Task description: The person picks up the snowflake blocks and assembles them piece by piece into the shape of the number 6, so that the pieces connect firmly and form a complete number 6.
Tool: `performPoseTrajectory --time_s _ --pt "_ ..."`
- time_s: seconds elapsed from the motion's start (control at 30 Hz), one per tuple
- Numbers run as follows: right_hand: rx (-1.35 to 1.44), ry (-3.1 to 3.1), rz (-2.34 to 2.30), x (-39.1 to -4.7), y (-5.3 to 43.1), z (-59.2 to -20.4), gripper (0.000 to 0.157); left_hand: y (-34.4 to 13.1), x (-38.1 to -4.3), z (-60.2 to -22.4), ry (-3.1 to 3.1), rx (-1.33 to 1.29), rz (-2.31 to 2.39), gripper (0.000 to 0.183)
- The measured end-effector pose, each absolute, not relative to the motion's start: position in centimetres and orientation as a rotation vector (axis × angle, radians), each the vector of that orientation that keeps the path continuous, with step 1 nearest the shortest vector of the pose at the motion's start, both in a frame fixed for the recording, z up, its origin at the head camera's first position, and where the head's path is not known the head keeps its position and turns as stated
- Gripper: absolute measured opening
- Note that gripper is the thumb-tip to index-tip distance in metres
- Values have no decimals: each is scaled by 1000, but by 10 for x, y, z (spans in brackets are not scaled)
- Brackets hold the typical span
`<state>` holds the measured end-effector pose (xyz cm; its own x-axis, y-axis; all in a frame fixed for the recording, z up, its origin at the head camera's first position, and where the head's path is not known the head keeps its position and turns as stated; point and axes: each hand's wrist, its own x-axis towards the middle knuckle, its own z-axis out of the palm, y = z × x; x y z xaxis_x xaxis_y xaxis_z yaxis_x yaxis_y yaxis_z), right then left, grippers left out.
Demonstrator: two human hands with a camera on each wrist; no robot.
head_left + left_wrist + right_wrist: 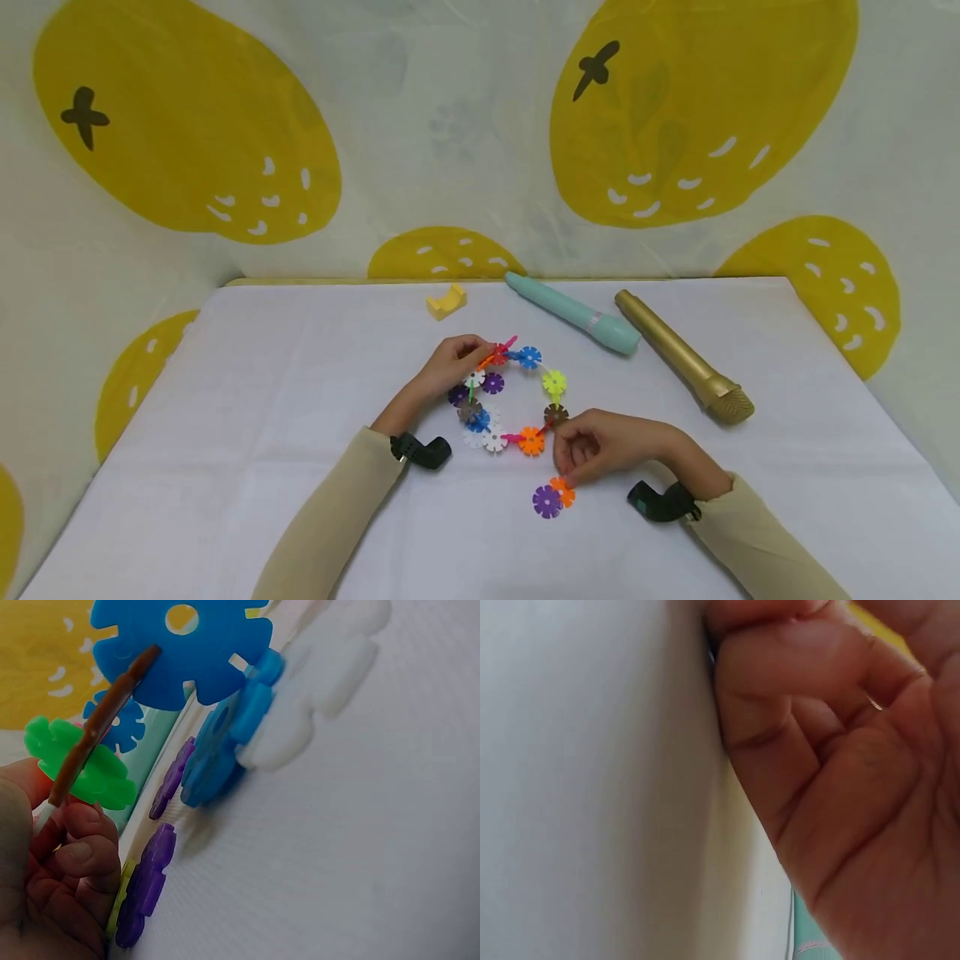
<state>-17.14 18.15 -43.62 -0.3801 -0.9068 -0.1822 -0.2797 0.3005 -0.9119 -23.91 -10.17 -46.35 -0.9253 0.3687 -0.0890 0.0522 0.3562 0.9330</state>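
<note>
"One ring (554,382) of flowery plastic discs, approx mid-table (300,358), lots of colors: blue, lime, brown, orange, white etc."

"k, and the L hand?"

"L hand (450,365) is pinching the ring's far left part, next to a red disc (500,354). L wrist view has a green disc (109,778) right by the fingers."

"R hand?"

"R hand (615,443) has fingers curled, pinching the edge of an orange disc (562,495) afaict. Purple disc (547,502) overlaps that one. Both are on the near side of the ring, apart from it. R wrist view is basically all fingers n palm, discs hidden."

"Anything else around?"

"Yep. Yellow block (447,302) beyond the L hand, mint mic (573,314) lying slantwise past the ring, gold mic (684,357) to the right of that, mesh end toward the person. Beige sleeves (330,517), black wrist cams (426,452). Backdrop (442,50) is whitish w/ big yellow fruit prints."
</note>
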Motion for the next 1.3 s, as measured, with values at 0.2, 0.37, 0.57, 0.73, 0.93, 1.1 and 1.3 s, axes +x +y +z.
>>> performPoseTrajectory --time_s 0.2,0.37,0.57,0.73,0.93,1.1,1.3 --pt "-1118 1825 -1063 -170 178 -438 31 -102 -240 -466 2343 365 1586 28" --pt "-1057 1816 -1049 -169 177 -438 23 -102 -240 -466 2338 356 1583 29" --pt "-1057 1866 -1022 -169 178 -437 23 -102 -239 -466 2336 355 1588 28" --pt "-1066 1889 -1021 -170 179 -436 23 -101 -238 -464 2343 352 1581 28" --pt "-1074 1829 -1114 -170 180 -433 17 -101 -238 -464 2342 373 1573 28" --pt "-1078 1815 -1240 -176 179 -431 20 -103 -240 -466 2335 396 1570 27" --pt "-1076 1884 -1413 -187 180 -431 22 -102 -240 -467 2340 417 1573 27"
